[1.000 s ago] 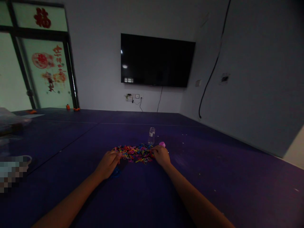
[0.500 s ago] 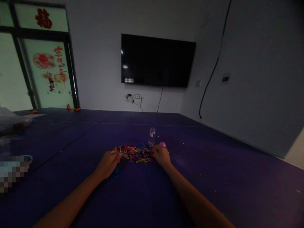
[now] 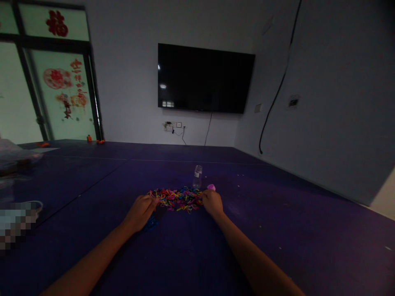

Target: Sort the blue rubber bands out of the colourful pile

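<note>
Dozens of small coloured loops [image 3: 173, 199], elastic bands by the look of them, are lying in one loose pile [image 3: 183, 200] on the purple surface [image 3: 179, 255], filling the gap between both hands. Left hand [image 3: 141, 211] is resting at the pile's left end, fingers bunching together against it; cannot tell whether they are pinching any. Right hand [image 3: 212, 202] is sitting at the pile's right end, fingers curling inward; knuckles are hiding the grip, so cannot tell there either. Blue clump [image 3: 151, 223] is lying just in front of the pile's left end, partly hidden by the left hand. Clear bottle [image 3: 197, 176] is standing just behind the pile, right of its middle. Pink thing [image 3: 211, 187], maybe a cap, is lying just behind the pile's right end, by the right hand. TV [image 3: 205, 78] is hanging well beyond the pile.

Risks, my read: right hand is sitting near the bottle, so a stray knuckle could be tipping it. Loops are overlapping, so tugging one could be dragging neighbours out and scattering them. Dim light is making dark colours easy to confuse.
</note>
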`<state>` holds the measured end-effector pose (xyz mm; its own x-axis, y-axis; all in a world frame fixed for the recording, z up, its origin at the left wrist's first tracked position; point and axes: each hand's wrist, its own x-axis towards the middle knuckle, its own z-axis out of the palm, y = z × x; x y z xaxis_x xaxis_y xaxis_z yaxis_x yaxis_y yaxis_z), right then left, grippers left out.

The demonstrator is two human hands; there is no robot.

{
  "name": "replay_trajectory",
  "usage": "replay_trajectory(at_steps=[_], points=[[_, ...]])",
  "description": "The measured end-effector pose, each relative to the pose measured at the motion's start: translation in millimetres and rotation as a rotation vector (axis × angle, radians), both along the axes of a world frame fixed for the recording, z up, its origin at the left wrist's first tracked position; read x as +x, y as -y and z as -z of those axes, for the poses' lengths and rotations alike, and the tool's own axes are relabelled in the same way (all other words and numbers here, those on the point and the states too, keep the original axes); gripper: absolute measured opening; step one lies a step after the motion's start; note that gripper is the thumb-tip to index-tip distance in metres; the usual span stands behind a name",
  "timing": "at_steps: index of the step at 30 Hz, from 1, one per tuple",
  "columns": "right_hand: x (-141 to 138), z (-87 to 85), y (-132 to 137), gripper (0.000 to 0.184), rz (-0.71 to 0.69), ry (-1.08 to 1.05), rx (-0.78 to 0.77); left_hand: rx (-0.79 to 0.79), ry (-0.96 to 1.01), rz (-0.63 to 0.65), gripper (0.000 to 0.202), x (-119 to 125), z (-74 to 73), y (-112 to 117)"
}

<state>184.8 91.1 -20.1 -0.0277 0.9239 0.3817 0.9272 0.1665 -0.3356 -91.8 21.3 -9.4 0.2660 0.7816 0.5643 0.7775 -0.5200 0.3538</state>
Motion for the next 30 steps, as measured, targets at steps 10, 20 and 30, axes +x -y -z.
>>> replay_trajectory(at_steps=[10,20,30], points=[[-3.5,-1.8,4.2,0.027,-0.010,0.070,-0.019,-0.005,0.009,0.004,0.061,0.7,-1.4,0.1],[-2.8,-3.6,5.0,0.029,0.016,0.063,0.008,0.025,0.005,-0.002,0.061,-1.1,1.9,-1.6],[-6.8,-0.8,3.4,0.029,-0.058,0.083,-0.004,0.014,0.001,0.014,0.060,-0.9,1.9,-2.8]])
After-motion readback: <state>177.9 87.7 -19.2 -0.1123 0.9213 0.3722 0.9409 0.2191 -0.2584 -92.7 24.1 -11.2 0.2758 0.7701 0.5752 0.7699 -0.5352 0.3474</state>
